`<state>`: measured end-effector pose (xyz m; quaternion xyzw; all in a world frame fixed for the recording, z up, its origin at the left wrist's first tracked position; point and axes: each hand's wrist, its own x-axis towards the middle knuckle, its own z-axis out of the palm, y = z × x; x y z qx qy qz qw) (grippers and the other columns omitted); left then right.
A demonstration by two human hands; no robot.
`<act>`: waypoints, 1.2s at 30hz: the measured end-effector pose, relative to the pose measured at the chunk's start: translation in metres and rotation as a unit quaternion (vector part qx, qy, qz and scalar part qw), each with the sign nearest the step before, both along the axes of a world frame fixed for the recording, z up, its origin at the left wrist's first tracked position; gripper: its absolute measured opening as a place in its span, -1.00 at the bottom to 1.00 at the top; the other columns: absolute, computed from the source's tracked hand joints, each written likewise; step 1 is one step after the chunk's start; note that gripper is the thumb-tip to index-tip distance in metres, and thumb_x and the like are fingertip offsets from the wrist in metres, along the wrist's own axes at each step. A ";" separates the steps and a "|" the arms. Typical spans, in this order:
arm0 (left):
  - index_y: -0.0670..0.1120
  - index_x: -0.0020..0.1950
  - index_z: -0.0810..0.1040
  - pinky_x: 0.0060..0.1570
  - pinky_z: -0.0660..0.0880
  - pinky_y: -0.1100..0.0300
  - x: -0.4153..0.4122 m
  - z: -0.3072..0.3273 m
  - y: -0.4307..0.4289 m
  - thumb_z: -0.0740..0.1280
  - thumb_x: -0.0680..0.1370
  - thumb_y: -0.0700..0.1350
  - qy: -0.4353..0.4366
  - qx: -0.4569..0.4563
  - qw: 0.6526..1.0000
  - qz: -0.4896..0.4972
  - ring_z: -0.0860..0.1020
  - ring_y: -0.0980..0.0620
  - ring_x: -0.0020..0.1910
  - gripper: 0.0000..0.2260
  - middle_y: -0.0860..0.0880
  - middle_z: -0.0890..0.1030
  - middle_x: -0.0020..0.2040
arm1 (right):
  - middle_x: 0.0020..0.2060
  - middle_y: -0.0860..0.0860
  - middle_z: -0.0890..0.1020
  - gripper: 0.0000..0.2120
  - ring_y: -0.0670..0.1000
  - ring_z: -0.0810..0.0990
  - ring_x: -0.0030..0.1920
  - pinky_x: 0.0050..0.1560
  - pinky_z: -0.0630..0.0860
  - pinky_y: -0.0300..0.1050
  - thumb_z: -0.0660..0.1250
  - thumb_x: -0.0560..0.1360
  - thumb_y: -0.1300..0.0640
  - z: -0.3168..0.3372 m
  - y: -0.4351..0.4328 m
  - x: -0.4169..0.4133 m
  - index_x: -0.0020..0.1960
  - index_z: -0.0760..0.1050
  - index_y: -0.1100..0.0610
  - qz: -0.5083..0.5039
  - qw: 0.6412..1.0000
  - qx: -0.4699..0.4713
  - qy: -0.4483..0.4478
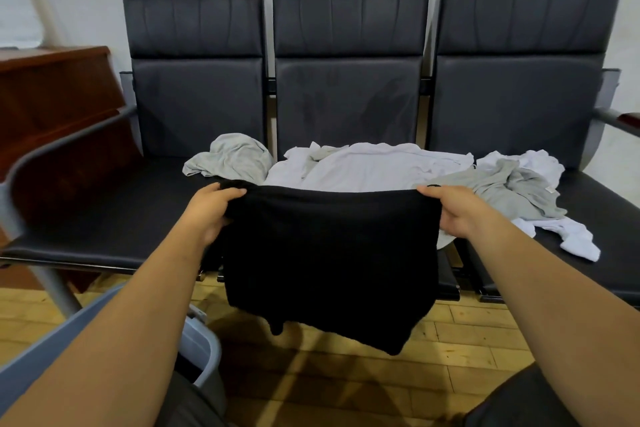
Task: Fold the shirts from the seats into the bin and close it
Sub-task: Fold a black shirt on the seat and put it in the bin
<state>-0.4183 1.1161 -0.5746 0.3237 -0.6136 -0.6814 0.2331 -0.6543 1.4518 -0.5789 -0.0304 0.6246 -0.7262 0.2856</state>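
A black shirt hangs folded in front of the middle seat, held up by its top edge. My left hand grips its left corner and my right hand grips its right corner. Behind it a white shirt lies spread on the middle seat. A crumpled grey shirt sits on the left seat. On the right seat lie a grey shirt and a white one, tangled together. The grey bin stands on the floor at lower left, partly hidden by my left arm.
Three joined black seats stand against a white wall, with metal armrests at both ends. A brown wooden cabinet is at the left. The floor is yellow wood.
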 end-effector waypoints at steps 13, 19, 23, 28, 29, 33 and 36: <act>-0.07 0.04 0.62 -0.15 0.47 0.10 -0.006 0.088 -0.049 0.42 0.57 -0.17 -0.086 -0.316 0.944 0.042 0.53 0.02 -0.16 -0.93 -0.06 0.63 -0.03 | 0.06 0.18 0.69 -0.81 0.12 0.69 0.05 -0.03 0.63 0.02 0.39 0.56 0.24 0.103 0.010 -0.019 0.13 0.56 0.31 -0.009 0.997 0.029 0.072; -0.12 0.16 0.65 0.15 0.54 0.05 0.000 0.118 -0.037 0.39 0.57 -0.30 0.027 -0.195 0.980 -0.030 0.60 -0.02 -0.01 -0.80 -0.13 0.63 0.01 | 0.12 0.23 0.63 -0.72 0.14 0.69 0.02 -0.15 0.64 0.00 0.32 0.58 0.32 0.119 0.018 -0.037 0.28 0.48 0.24 -0.061 0.989 -0.092 0.099; -0.06 0.06 0.68 0.00 0.53 0.13 -0.004 0.124 -0.044 0.41 0.54 -0.35 -0.069 -0.352 0.932 -0.045 0.44 0.04 -0.35 -0.78 -0.03 0.39 -0.38 | 0.15 0.26 0.63 -0.78 0.13 0.66 0.03 -0.12 0.63 -0.07 0.31 0.55 0.40 0.124 0.019 -0.045 0.18 0.58 0.29 0.004 0.986 0.037 0.162; -0.08 0.10 0.70 -0.01 0.50 0.14 -0.027 0.135 -0.061 0.49 0.51 -0.15 -0.212 -0.544 0.812 0.009 0.56 -0.01 -0.17 -0.83 -0.12 0.65 -0.09 | -0.06 0.25 0.65 -0.81 0.13 0.65 -0.13 -0.24 0.64 -0.11 0.39 0.48 0.44 0.126 0.006 -0.063 0.09 0.60 0.34 0.017 0.937 0.242 0.252; -0.09 0.09 0.70 0.03 0.52 0.12 -0.034 0.135 -0.066 0.49 0.52 -0.14 -0.220 -0.550 0.805 0.021 0.57 -0.02 -0.15 -0.83 -0.12 0.66 -0.05 | -0.11 0.24 0.66 -0.84 0.12 0.65 -0.17 -0.30 0.63 -0.13 0.44 0.46 0.40 0.124 -0.001 -0.070 0.04 0.62 0.32 0.003 0.923 0.268 0.277; -0.12 0.03 0.66 -0.12 0.66 0.10 -0.073 0.136 -0.087 0.46 0.54 -0.21 -0.130 -0.412 0.896 0.100 0.59 0.01 -0.25 -0.91 -0.12 0.63 -0.04 | -0.14 0.15 0.67 -0.88 0.11 0.64 -0.12 -0.13 0.58 -0.10 0.56 0.41 0.22 0.127 -0.032 -0.111 -0.09 0.66 0.18 -0.093 0.866 0.308 0.382; -0.16 0.06 0.58 -0.28 0.63 0.29 -0.102 0.149 -0.107 0.41 0.56 -0.29 0.046 -0.274 0.948 0.156 0.56 0.08 -0.23 -0.90 -0.16 0.57 0.02 | -0.08 0.12 0.65 -0.80 0.00 0.56 -0.07 -0.21 0.47 -0.34 0.45 0.49 0.25 0.146 -0.055 -0.132 0.11 0.66 0.24 -0.154 0.879 0.181 0.413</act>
